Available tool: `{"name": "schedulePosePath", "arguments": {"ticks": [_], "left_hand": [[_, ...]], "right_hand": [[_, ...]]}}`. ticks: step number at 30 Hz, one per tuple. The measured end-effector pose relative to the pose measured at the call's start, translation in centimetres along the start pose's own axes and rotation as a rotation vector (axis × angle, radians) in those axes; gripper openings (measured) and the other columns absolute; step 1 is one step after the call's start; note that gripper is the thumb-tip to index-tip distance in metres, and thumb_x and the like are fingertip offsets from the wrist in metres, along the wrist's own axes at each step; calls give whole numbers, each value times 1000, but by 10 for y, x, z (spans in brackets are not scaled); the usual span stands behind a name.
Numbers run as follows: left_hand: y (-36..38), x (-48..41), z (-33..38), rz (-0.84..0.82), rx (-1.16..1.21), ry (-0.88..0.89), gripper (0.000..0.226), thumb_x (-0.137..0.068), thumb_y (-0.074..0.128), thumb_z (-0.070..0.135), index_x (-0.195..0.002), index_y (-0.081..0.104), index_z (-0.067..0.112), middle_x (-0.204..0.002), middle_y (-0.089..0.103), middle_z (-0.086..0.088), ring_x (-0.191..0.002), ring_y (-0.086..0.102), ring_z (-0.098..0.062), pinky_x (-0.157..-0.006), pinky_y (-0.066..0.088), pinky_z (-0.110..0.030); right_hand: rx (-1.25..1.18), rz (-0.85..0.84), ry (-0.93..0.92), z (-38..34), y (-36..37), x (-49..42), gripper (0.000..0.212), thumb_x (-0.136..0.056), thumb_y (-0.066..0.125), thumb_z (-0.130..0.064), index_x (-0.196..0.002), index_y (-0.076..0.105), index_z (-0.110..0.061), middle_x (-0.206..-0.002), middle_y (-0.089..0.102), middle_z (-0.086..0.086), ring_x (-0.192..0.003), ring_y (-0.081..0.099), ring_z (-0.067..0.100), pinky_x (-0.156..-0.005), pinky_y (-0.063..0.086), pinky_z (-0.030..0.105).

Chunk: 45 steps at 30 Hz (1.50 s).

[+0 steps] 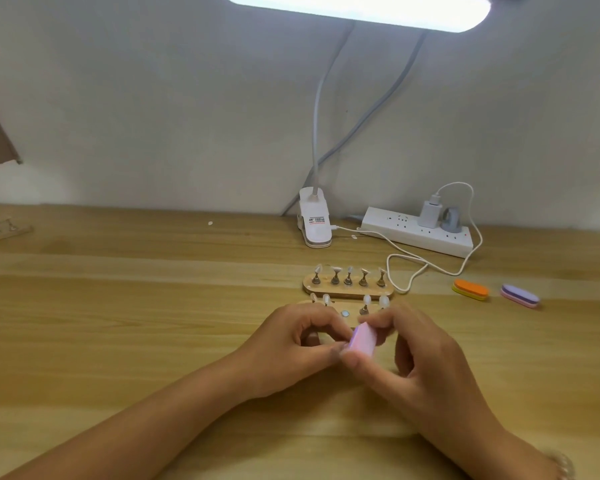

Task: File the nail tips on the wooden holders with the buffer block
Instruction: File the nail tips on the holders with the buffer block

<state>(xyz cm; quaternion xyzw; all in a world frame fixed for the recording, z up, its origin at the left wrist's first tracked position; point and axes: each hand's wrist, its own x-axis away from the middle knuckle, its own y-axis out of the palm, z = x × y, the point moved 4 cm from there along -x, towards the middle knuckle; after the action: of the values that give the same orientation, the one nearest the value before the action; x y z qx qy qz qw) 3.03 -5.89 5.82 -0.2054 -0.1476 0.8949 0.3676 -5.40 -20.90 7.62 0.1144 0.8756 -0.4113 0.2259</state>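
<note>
- Head view, nearest first: both forearms reach in over the wooden surface (118, 306), and the hands meet just in front of the near holder.
- Right hand (420, 355) pinches the pink buffer (363, 338) between thumb and fingertips, the block tilted with one end toward the left hand.
- Left hand (291, 344) is curled, thumb and forefinger pressed together at the buffer's lower end; it seems to pinch a nail tip there, but the tip itself is hidden, so I cannot tell for sure.
- Step in hand, as I judge it: filing one tip taken off its post.
- Near holder (349, 315) lies just beyond the knuckles, partly covered by them; it shows tips on posts at both ends and a bare round spot in the middle, which fits a tip being out.
- Next move likely calls for short, light strokes of the buffer against the tip's edge, then seating the tip on the bare spot without knocking its neighbours.
- Far holder (347, 284) sits right behind, carrying five tips on posts.
- A white cable (407, 271) loops close beside the far holder's right end and could snag a reaching hand.
- Further right, well apart, lie an orange buffer (471, 289) and a purple buffer (520, 295).
- At the back stand a lamp clip (314, 220) and a power strip (418, 232) against the wall.
</note>
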Motion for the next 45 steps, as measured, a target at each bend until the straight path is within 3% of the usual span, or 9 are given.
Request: {"name": "schedulePosePath", "arguments": {"ticks": [6, 10, 14, 18, 22, 29, 37, 43, 45], "left_hand": [[0, 0, 0, 37, -43, -39, 11, -87, 76, 16, -84, 74, 27, -80, 63, 14, -63, 48, -10, -58, 38, -23], [-1, 1, -1, 46, -55, -54, 15, -84, 77, 11, -84, 74, 27, -80, 62, 18, -66, 51, -8, -60, 39, -20], [-1, 1, 1, 66, -22, -70, 22, -84, 79, 16, -79, 71, 36, -77, 62, 22, -62, 48, -4, -58, 38, -16], [-2, 0, 1, 65, -30, -82, 21, -83, 78, 11, -81, 73, 31, -78, 62, 23, -64, 50, -3, -59, 38, -16], [-2, -1, 1, 79, -16, -97, 11, -82, 80, 13, -81, 76, 23, -77, 61, 25, -58, 46, 2, -57, 36, -12], [-1, 1, 0, 67, -45, -88, 10, -81, 81, 20, -80, 76, 28, -76, 61, 22, -62, 48, 1, -60, 36, -14], [-2, -1, 2, 72, 63, -66, 15, -87, 73, 7, -85, 73, 22, -79, 66, 21, -67, 55, 8, -62, 39, -10], [-2, -1, -2, 87, 54, -79, 13, -86, 74, 10, -85, 74, 23, -82, 65, 16, -60, 51, 3, -59, 39, -15], [-1, -1, -5, 82, 14, -84, 10, -84, 75, 15, -85, 76, 25, -83, 65, 15, -60, 52, -1, -58, 41, -20]], "right_hand": [[-2, 32, 83, 6, -4, -2, 39, -77, 61, -67, -88, 60, -29, -82, 56, -17, -71, 52, 1, -56, 32, 16], [88, -26, -6, -2, 3, 2, 42, -76, 62, -70, -91, 56, -31, -82, 52, -19, -67, 49, 1, -52, 33, 15], [32, 53, 114, 7, -5, -2, 44, -74, 59, -73, -85, 55, -30, -80, 53, -15, -70, 50, 8, -56, 38, 23], [115, -38, 20, -3, 3, 2, 42, -74, 62, -70, -89, 55, -32, -81, 51, -19, -66, 48, 0, -51, 33, 14], [17, 50, 169, 9, -5, -2, 38, -72, 65, -65, -84, 56, -30, -79, 55, -14, -73, 51, 7, -56, 37, 24], [-49, 59, 211, 13, -5, 0, 43, -68, 62, -67, -90, 60, -30, -82, 58, -15, -63, 50, 13, -55, 36, 19], [-203, -9, 222, 14, -6, -3, 29, -74, 78, -36, -100, 65, -33, -90, 65, -10, -48, 38, 9, -51, 34, 18], [-200, 36, 194, 10, -8, -2, 38, -71, 70, -64, -91, 67, -32, -83, 65, -11, -47, 38, 9, -49, 32, 18], [-102, -21, 143, 5, -4, 0, 37, -71, 68, -63, -91, 65, -32, -84, 63, -13, -51, 44, 10, -51, 32, 17]]}}
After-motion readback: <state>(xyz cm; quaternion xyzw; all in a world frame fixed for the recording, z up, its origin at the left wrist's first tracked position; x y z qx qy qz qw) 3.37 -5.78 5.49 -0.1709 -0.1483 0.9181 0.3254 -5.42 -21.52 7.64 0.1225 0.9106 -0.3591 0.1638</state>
